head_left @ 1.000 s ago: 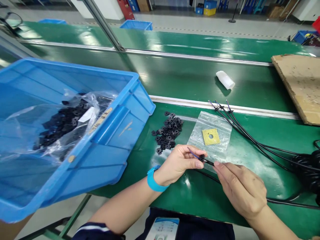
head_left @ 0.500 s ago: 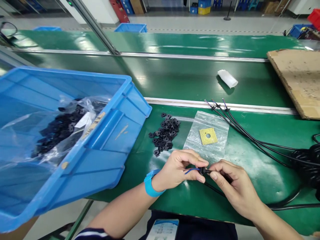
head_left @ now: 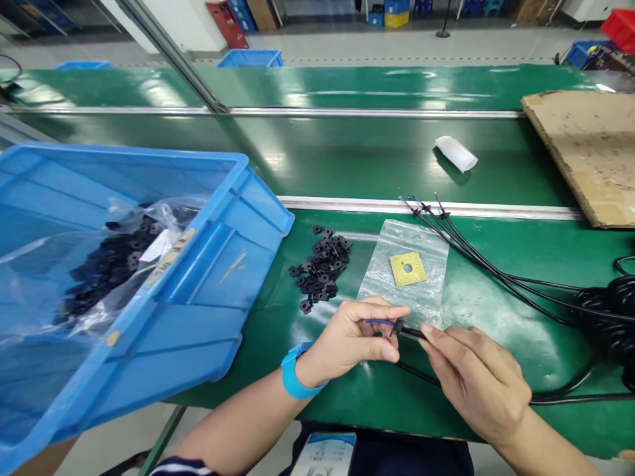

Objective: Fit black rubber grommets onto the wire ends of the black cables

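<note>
My right hand [head_left: 479, 373] pinches a black cable [head_left: 413, 332] between thumb and fingers, a little behind its end. On that end sits a small black grommet-like piece [head_left: 398, 325], with thin blue wires [head_left: 378, 322] sticking out beyond it to the left. My left hand [head_left: 360, 334], a blue band at its wrist, surrounds the piece with thumb and index finger apart; whether its other fingers touch the piece is hard to see. Beyond the left hand lies a pile of small black parts [head_left: 322, 268]. A yellow square with a hole [head_left: 401, 274] rests on a clear plastic bag [head_left: 377, 284].
To the left, a large blue bin [head_left: 198, 324] holds bagged black parts [head_left: 112, 271]. Several cables with black pieces near their ends [head_left: 476, 254] run to a black coil [head_left: 608, 317] at right. A white wrapped item [head_left: 456, 153] and cardboard [head_left: 585, 152] lie farther back.
My left thumb and index finger have spread away from the black piece. My right hand has slid back along the cable, turned its knuckles up, and more cable shows between the hands.
</note>
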Motion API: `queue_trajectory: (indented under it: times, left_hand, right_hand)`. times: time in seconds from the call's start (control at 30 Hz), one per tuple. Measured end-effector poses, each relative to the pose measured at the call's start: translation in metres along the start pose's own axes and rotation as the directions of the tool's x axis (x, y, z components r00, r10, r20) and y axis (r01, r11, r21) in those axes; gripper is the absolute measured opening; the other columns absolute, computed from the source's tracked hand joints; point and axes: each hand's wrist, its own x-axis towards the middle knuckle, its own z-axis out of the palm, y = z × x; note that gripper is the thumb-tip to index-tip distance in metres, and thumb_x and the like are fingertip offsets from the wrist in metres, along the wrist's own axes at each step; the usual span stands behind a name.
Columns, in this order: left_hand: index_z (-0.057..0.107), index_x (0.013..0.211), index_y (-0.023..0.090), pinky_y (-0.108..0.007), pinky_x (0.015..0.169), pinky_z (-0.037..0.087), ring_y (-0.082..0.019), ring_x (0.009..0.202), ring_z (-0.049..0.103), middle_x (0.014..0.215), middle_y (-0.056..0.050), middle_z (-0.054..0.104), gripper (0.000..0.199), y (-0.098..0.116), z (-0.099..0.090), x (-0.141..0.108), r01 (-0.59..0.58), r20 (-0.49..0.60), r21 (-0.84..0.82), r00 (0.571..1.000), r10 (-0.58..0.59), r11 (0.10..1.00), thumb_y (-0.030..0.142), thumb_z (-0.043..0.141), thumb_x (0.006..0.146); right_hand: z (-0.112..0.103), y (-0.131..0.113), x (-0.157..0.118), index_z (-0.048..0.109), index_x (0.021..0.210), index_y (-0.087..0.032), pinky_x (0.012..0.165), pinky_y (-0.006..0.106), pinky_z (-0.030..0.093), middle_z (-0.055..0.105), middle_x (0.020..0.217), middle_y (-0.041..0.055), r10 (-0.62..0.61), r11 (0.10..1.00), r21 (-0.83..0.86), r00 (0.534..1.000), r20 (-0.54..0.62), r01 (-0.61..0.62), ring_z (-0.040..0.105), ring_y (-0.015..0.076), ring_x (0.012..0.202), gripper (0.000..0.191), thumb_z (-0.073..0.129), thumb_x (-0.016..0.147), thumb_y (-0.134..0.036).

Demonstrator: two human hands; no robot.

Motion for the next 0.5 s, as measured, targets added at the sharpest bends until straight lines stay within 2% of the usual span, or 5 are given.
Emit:
queue_trajectory:
  times: [0.07, 0.17, 0.27, 0.37, 0.5]
  left_hand:
    - [0.082, 0.105, 0.032, -0.018, 0.060, 0.057, -0.008, 0.062, 0.068, 0.085, 0.000, 0.067, 0.036, 0.001, 0.002, -0.003, 0.043, 0.007, -0.039, 0.999, -0.043, 0.998, 0.037, 0.092, 0.070]
    - [0.081, 0.108, 0.028, -0.019, 0.061, 0.058, -0.010, 0.062, 0.071, 0.082, 0.000, 0.070, 0.038, 0.001, 0.003, -0.006, 0.095, -0.074, -0.050, 0.992, -0.099, 0.994, 0.037, 0.091, 0.073]
    - [0.078, 0.101, 0.021, -0.021, 0.060, 0.059, -0.014, 0.063, 0.073, 0.074, -0.001, 0.072, 0.036, 0.002, 0.002, -0.007, 0.130, -0.103, -0.005, 0.986, -0.130, 0.992, 0.032, 0.093, 0.070]
    - [0.080, 0.089, 0.019, -0.022, 0.059, 0.057, -0.015, 0.063, 0.072, 0.074, -0.003, 0.074, 0.027, 0.006, -0.001, -0.007, 0.041, -0.041, 0.101, 0.998, -0.037, 0.994, 0.031, 0.093, 0.069]
    - [0.083, 0.094, 0.022, -0.022, 0.057, 0.052, -0.013, 0.061, 0.068, 0.071, -0.003, 0.073, 0.021, 0.011, -0.002, -0.006, -0.138, 0.032, 0.288, 0.990, 0.135, 0.948, 0.029, 0.089, 0.075]
  right_hand:
    - [-0.003, 0.004, -0.005, 0.068, 0.123, -0.014, 0.058, 0.028, 0.053, 0.074, 0.087, 0.0041, -0.094, 0.995, -0.024, 0.995, 0.025, 0.094, 0.064, 0.0134, 0.065, 0.034, 0.067, 0.090, -0.006]
    - [-0.005, 0.007, -0.009, 0.069, 0.125, -0.012, 0.051, 0.030, 0.049, 0.075, 0.091, 0.0070, -0.205, 0.978, -0.029, 0.978, 0.050, 0.206, 0.064, 0.0154, 0.065, 0.035, 0.061, 0.091, -0.007]
    - [-0.003, 0.007, -0.007, 0.069, 0.124, -0.013, 0.052, 0.030, 0.048, 0.076, 0.092, 0.0069, -0.232, 0.970, -0.054, 0.971, 0.057, 0.235, 0.065, 0.0156, 0.066, 0.033, 0.061, 0.092, -0.009]
    - [0.002, 0.003, -0.002, 0.068, 0.120, -0.013, 0.056, 0.028, 0.050, 0.075, 0.088, 0.0054, -0.130, 0.992, 0.014, 0.989, 0.072, 0.129, 0.063, 0.0131, 0.065, 0.026, 0.063, 0.094, -0.010]
    - [0.005, -0.004, 0.004, 0.066, 0.106, -0.015, 0.064, 0.021, 0.052, 0.068, 0.083, 0.0028, 0.067, 0.927, 0.347, 0.975, 0.213, -0.139, 0.064, 0.0095, 0.071, 0.012, 0.058, 0.099, -0.010]
